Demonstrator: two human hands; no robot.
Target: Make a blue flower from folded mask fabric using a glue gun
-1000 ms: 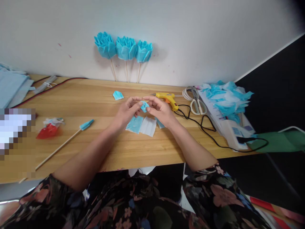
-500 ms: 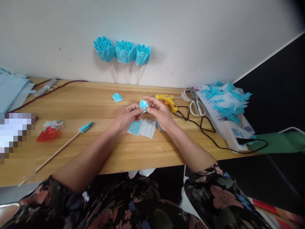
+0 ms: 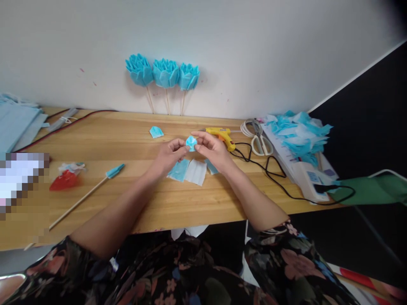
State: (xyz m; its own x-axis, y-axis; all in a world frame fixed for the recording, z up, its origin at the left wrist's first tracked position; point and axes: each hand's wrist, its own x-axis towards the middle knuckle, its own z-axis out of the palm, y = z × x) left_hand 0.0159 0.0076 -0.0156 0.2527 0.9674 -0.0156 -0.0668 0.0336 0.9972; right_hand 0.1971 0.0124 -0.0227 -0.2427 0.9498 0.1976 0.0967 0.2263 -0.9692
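Observation:
Between my two hands, a small blue fabric petal [image 3: 191, 142] is pinched at its lower edge, above the wooden table. My left hand [image 3: 171, 154] grips its left side with thumb and fingers, while my right hand [image 3: 213, 149] has the right side. Below them lie a blue fabric piece [image 3: 178, 170], a white fabric piece [image 3: 195, 172] and another blue piece [image 3: 211, 166] partly behind my right hand. One cut petal [image 3: 156, 132] rests farther back. A yellow glue gun [image 3: 222, 134] lies just beyond my right hand.
Three blue fabric flowers [image 3: 165, 73] on sticks lean against the wall. To the left are a stick with a blue tip [image 3: 114, 171], a red plastic packet [image 3: 65, 180] and stacked masks [image 3: 19, 123]. Scissors [image 3: 262, 145], blue scraps [image 3: 300, 133] and a power strip [image 3: 310, 182] are right.
The petal has changed shape a little between my fingers, its top edge now more pointed. Both hands stay in nearly the same place, and the view has shifted slightly.

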